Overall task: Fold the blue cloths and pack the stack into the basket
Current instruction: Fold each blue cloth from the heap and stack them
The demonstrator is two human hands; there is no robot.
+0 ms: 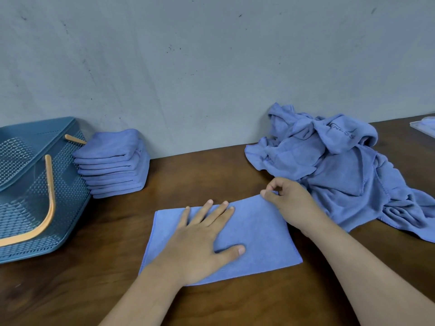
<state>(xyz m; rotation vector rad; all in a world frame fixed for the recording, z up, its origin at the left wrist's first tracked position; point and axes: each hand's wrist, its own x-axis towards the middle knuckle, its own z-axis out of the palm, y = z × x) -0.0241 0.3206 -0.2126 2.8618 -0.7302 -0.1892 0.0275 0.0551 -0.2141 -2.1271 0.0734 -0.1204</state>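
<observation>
A: Hands?
B: Left hand (200, 241) lies flat with straight fingers, pressing 1 blue cloth (259, 231) near the tabletop's (70, 290) front edge. Right hand (289, 203) pinches its far right corner.
A: Remainder?
B: Folded stack (113, 163) at the far edge, left, just beside the basket (35, 184). Unfolded pile (341, 165) at the far edge, right.

Cannot read the dark lettering (342, 132) on the crumpled pile (341, 165): too creased. Cannot identify the pale flat thing (424, 128) cropped at the right edge. Cannot see the basket (66, 184) whole, cropped at the left.
</observation>
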